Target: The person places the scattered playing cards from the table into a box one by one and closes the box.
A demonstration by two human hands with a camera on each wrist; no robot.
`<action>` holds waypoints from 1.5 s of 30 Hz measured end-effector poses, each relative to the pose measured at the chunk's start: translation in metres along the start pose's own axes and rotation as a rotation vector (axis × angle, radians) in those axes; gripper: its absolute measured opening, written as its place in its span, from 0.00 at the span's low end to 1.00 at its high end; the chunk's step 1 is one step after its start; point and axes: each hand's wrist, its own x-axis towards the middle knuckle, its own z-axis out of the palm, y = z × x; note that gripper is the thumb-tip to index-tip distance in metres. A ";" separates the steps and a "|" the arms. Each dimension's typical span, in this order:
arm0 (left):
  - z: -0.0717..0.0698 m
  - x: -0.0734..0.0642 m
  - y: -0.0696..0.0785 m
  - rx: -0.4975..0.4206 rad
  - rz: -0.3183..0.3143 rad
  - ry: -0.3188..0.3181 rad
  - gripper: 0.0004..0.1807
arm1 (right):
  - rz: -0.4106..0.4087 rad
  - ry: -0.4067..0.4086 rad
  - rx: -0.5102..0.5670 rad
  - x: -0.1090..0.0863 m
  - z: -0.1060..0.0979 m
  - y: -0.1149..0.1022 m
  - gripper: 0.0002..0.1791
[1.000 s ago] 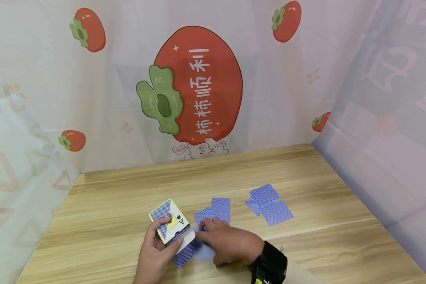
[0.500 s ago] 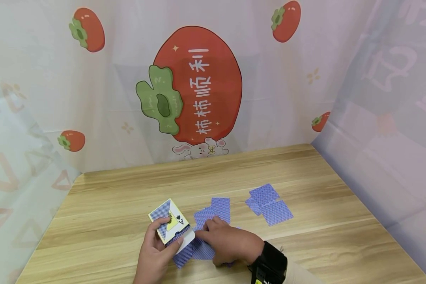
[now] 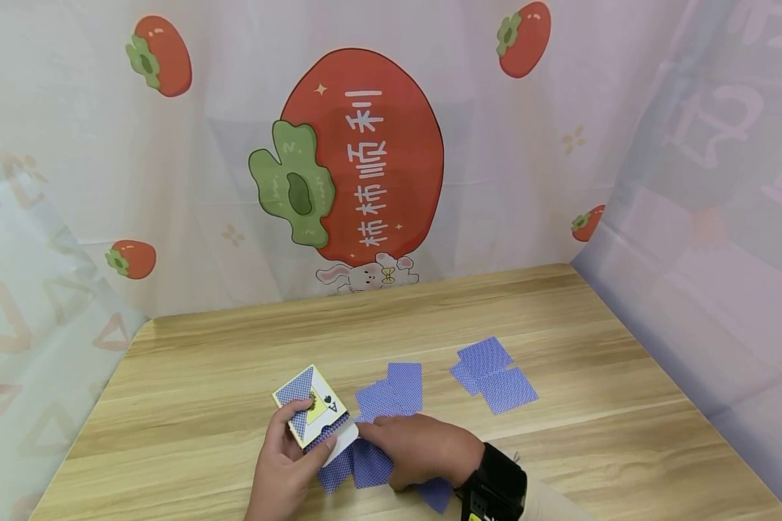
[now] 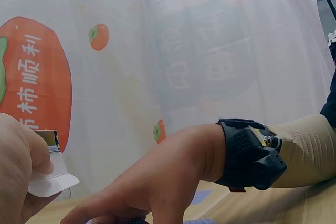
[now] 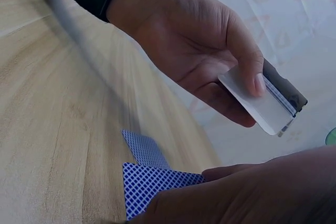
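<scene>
My left hand [image 3: 287, 452] holds an open card box [image 3: 318, 407] with an ace of spades printed on its front. Its white flap [image 4: 52, 183] hangs out, and the thumb [image 5: 256, 80] presses by the box mouth in the right wrist view. My right hand [image 3: 423, 445] is lowered over loose blue-backed playing cards [image 3: 371, 464] beside the box. One patterned card [image 5: 152, 188] shows right against this hand in the right wrist view; another card [image 3: 436, 495] sticks out under its palm. The fingertips are mostly hidden, so I cannot tell whether they pinch a card.
Beyond the right hand lie overlapping cards [image 3: 387, 394], face down. Another small group of cards [image 3: 495, 376] rests farther right on the wooden table [image 3: 189, 405]. A white cloth [image 3: 221, 130] printed with persimmons hangs behind the table.
The right hand's fingers have drawn back toward me. Cards beneath it have slid nearer, and one now shows below the palm. The left hand and box have stayed still.
</scene>
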 end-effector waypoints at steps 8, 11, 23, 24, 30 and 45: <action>-0.001 0.000 0.000 0.011 0.002 -0.006 0.34 | -0.018 -0.057 0.091 -0.001 0.001 -0.002 0.55; -0.001 0.000 0.000 0.012 -0.001 -0.011 0.35 | -0.046 -0.084 0.123 -0.001 0.001 -0.001 0.53; -0.002 0.000 0.000 0.018 -0.002 -0.017 0.35 | -0.200 -0.203 0.129 -0.003 -0.006 0.006 0.28; -0.002 0.000 0.000 0.020 -0.004 -0.016 0.35 | -0.208 -0.214 0.135 -0.003 -0.008 0.006 0.28; -0.003 0.000 0.000 0.030 -0.017 -0.014 0.35 | -0.287 -0.238 0.182 -0.004 -0.015 0.005 0.23; -0.003 0.001 -0.001 0.019 -0.016 0.006 0.34 | -0.443 -0.201 0.320 -0.011 -0.028 0.015 0.09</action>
